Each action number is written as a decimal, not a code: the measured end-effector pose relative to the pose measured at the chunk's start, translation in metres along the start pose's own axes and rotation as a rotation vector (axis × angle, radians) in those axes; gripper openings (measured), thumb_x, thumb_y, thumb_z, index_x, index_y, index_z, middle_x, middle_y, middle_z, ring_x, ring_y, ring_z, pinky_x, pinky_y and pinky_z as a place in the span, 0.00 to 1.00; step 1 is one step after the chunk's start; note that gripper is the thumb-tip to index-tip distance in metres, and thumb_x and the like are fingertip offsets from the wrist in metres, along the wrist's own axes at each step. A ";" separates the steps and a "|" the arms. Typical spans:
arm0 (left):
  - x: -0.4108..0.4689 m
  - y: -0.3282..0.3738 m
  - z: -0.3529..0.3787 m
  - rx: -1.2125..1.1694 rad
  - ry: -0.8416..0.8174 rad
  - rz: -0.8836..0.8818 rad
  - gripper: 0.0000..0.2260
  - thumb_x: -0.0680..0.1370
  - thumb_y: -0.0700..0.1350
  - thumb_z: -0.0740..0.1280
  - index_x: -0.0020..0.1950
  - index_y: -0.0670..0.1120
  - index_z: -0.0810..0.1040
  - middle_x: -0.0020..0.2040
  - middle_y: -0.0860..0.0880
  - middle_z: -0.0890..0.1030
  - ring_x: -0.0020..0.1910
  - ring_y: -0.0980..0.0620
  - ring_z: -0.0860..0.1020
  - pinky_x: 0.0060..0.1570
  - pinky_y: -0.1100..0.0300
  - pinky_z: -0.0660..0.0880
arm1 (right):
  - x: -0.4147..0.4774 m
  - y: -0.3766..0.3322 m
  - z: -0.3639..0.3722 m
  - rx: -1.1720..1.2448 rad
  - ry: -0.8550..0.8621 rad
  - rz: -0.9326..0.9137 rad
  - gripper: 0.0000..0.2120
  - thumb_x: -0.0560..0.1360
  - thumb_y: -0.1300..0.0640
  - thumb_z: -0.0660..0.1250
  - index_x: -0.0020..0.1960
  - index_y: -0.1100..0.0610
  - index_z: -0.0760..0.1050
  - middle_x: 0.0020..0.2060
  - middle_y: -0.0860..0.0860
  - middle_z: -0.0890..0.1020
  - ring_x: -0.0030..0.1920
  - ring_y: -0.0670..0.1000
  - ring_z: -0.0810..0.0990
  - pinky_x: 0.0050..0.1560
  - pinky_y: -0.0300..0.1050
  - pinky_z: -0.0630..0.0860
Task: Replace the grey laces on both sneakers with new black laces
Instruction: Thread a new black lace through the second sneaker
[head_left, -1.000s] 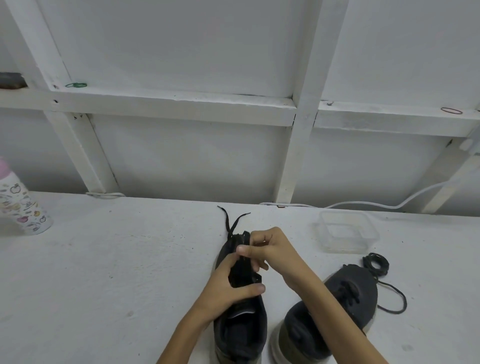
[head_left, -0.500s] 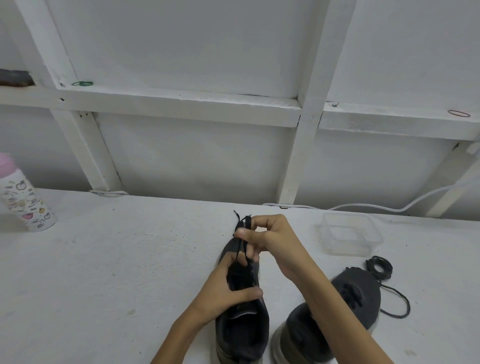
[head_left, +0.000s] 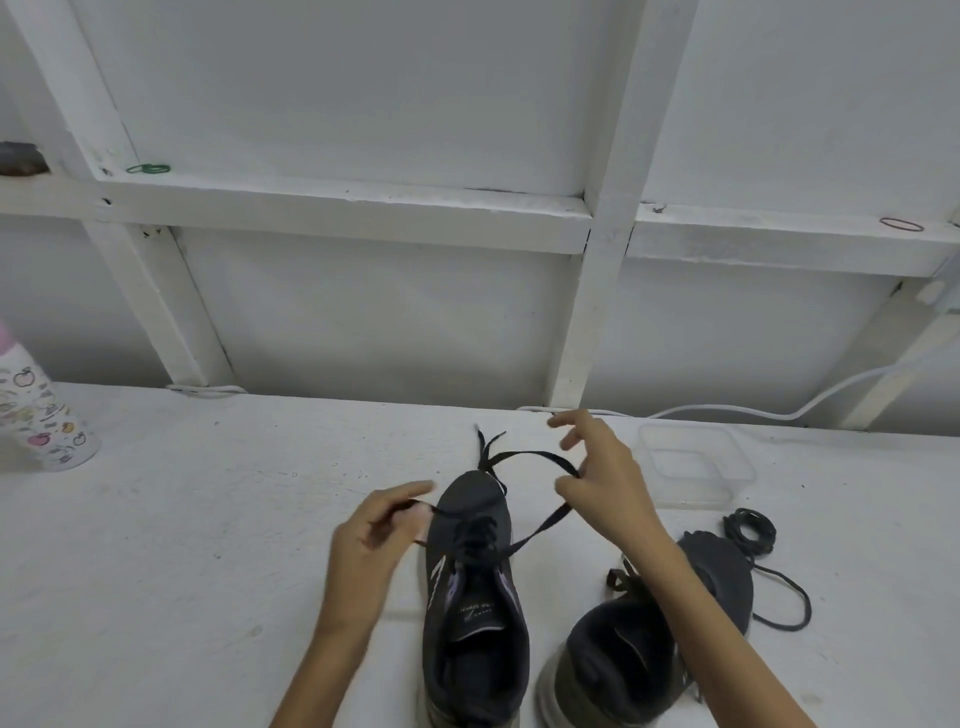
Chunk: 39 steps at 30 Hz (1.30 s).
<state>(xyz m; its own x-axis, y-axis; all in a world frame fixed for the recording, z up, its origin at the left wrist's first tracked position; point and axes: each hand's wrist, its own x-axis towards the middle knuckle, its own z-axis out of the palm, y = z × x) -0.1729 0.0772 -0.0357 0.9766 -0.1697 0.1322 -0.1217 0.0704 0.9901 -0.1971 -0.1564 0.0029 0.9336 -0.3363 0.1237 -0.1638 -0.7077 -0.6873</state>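
Two dark sneakers stand side by side on the white table, toes pointing away from me. The left sneaker (head_left: 475, 587) carries a black lace (head_left: 540, 527) threaded through its eyelets. My left hand (head_left: 376, 535) pinches one lace strand at the shoe's left side. My right hand (head_left: 602, 483) holds the other strand out to the right as a loop, and the lace tips lie beyond the toe. The right sneaker (head_left: 722, 577) is partly hidden by my right forearm. A coiled black lace (head_left: 753, 535) lies to its right, trailing a loop over the table.
A clear plastic container (head_left: 696, 467) sits behind the right sneaker. A patterned bottle with a pink top (head_left: 36, 410) stands at the far left. White wooden framing with a ledge backs the table, and a white cable (head_left: 779, 413) runs along its base.
Both hands have left the tongue and spread apart. The right hand drew its lace strand out to the right while the left pulled its strand to the left; the sneaker now lies flatter.
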 end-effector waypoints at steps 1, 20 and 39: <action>0.003 -0.003 -0.011 0.008 0.064 -0.019 0.09 0.75 0.34 0.69 0.51 0.45 0.84 0.39 0.47 0.79 0.36 0.60 0.75 0.41 0.73 0.72 | 0.001 0.008 -0.004 -0.115 -0.033 0.004 0.27 0.67 0.67 0.64 0.60 0.44 0.70 0.51 0.45 0.73 0.39 0.46 0.73 0.36 0.41 0.70; 0.074 -0.038 -0.005 0.839 -0.339 0.071 0.26 0.71 0.66 0.58 0.65 0.55 0.75 0.66 0.57 0.71 0.67 0.55 0.67 0.66 0.55 0.65 | 0.077 0.023 0.036 -0.413 -0.579 0.065 0.21 0.70 0.51 0.75 0.61 0.50 0.76 0.51 0.46 0.79 0.48 0.51 0.78 0.42 0.43 0.72; 0.084 -0.023 0.034 0.547 -0.318 0.117 0.12 0.81 0.37 0.60 0.55 0.52 0.79 0.39 0.54 0.83 0.38 0.59 0.80 0.47 0.69 0.74 | 0.053 0.032 -0.003 0.232 -0.390 0.105 0.12 0.79 0.66 0.59 0.52 0.57 0.80 0.35 0.51 0.84 0.36 0.47 0.78 0.34 0.37 0.71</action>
<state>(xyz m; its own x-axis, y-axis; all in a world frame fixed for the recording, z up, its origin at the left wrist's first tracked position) -0.0942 0.0280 -0.0462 0.8614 -0.4803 0.1655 -0.3791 -0.3910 0.8387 -0.1540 -0.1981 -0.0103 0.9732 -0.1082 -0.2027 -0.2293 -0.5099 -0.8291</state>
